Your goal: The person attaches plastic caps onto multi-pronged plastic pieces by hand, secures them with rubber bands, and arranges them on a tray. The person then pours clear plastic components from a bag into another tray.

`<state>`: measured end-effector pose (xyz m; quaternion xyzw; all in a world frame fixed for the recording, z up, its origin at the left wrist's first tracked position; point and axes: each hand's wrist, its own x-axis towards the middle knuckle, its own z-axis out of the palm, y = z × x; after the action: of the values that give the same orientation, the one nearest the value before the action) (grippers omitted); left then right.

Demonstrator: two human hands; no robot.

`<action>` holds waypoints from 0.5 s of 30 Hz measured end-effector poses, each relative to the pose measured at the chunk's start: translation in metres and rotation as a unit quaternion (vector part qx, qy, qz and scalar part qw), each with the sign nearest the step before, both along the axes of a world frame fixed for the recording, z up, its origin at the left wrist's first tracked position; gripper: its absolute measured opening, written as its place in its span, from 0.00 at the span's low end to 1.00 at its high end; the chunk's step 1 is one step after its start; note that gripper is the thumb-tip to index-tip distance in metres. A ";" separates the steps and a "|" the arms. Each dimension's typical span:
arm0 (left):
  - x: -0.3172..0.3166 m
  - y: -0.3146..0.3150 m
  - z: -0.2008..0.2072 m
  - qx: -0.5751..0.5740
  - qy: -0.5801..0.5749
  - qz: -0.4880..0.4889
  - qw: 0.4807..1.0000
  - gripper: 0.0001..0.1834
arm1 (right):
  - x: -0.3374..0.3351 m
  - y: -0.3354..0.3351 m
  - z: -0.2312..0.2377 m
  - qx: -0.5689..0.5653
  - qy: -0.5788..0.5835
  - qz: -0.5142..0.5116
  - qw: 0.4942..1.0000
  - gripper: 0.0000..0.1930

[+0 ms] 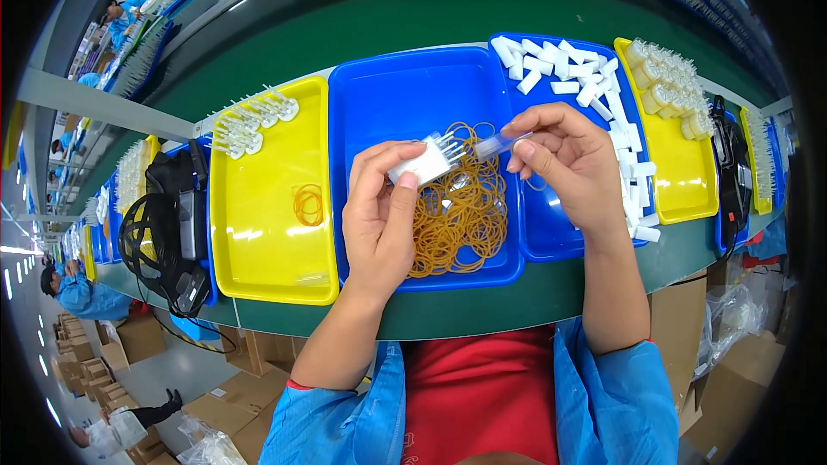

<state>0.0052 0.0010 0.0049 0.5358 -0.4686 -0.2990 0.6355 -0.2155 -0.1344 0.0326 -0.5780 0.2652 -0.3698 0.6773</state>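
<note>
In my left hand is a white block with several thin, pale prongs sticking out of its right end. The fingers and thumb close round its sides. My right hand pinches a short clear plastic tube between thumb and fingers, just right of the prongs. Whether the tube touches them I cannot tell. Below both hands, a heap of tan rubber bands lies in a blue tray, partly hidden by my left hand.
A second blue tray on the right holds loose white blocks. At left, a yellow tray has white pronged pieces and a few rubber bands. Another yellow tray carries bundled pieces. Black cables hang farther left.
</note>
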 end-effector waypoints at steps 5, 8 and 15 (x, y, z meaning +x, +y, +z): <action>0.003 -0.001 -0.006 -0.008 -0.033 -0.014 0.999 0.14 | 0.014 0.004 -0.017 -0.153 0.021 -0.049 0.987 0.08; 0.002 0.001 -0.002 0.000 -0.013 -0.022 1.000 0.14 | 0.016 0.007 -0.014 -0.140 0.037 -0.055 0.988 0.09; 0.002 0.000 -0.006 -0.013 -0.015 -0.019 1.000 0.13 | 0.018 0.009 -0.015 -0.103 0.009 -0.052 0.993 0.09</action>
<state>0.0068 0.0014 -0.0015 0.5231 -0.4923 -0.2971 0.6290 -0.1977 -0.1252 0.0175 -0.6333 0.2620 -0.4246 0.5916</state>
